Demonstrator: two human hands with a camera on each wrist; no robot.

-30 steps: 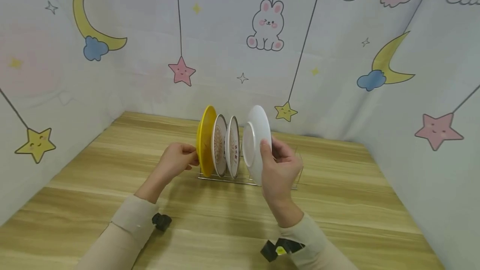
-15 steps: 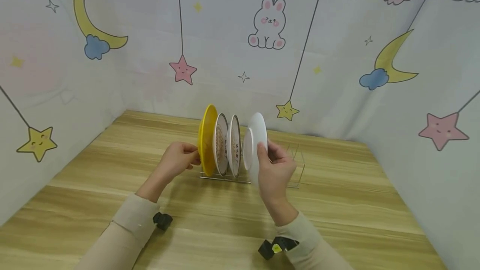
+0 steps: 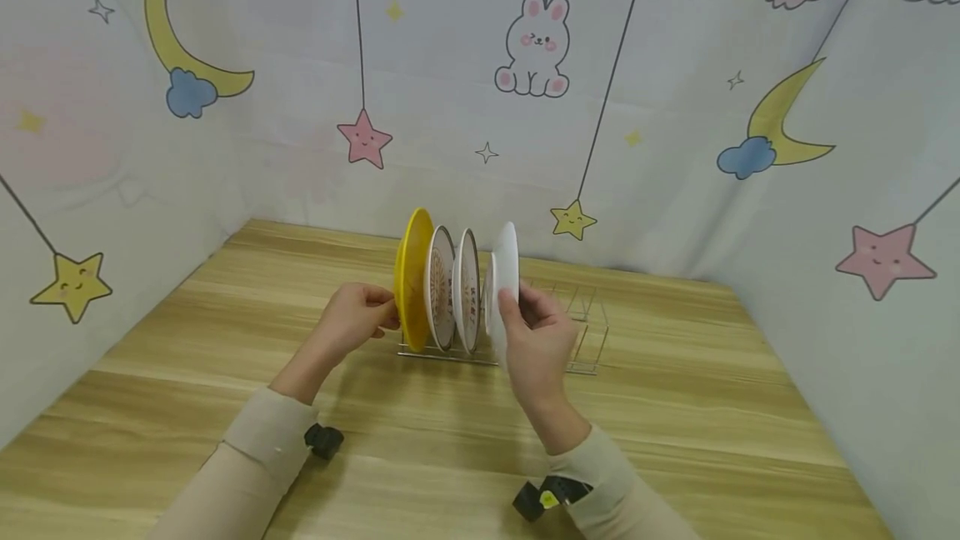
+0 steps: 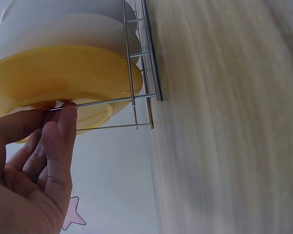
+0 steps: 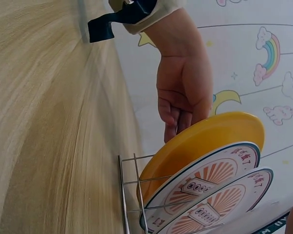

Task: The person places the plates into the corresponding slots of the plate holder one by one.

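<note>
A wire dish rack [image 4: 155, 63] stands on the table. At its left end my left hand [image 3: 352, 319] pinches the rack's end wire between thumb and fingers, close beside a yellow plate [image 3: 415, 273]. The yellow plate stands on edge in the rack. Right of it stand two white plates with printed faces, the first patterned plate [image 3: 441, 290] and the second patterned plate [image 3: 468, 294]. My right hand [image 3: 543, 348] grips a plain-backed white plate [image 3: 508, 261] by its near rim, upright, just right of the others. Its lower edge is hidden, so whether it touches the rack cannot be told.
Several bare wire slots [image 3: 588, 332] of the rack lie right of my right hand. Wood-grain tabletop [image 3: 420, 457] extends in front and to both sides. A cloth backdrop [image 3: 450, 90] printed with stars, moons and a rabbit closes off the back and sides.
My right hand has moved left with the white plate, nearer the patterned plates, and the plate has turned more edge-on. My left hand and the plates standing in the rack have stayed put.
</note>
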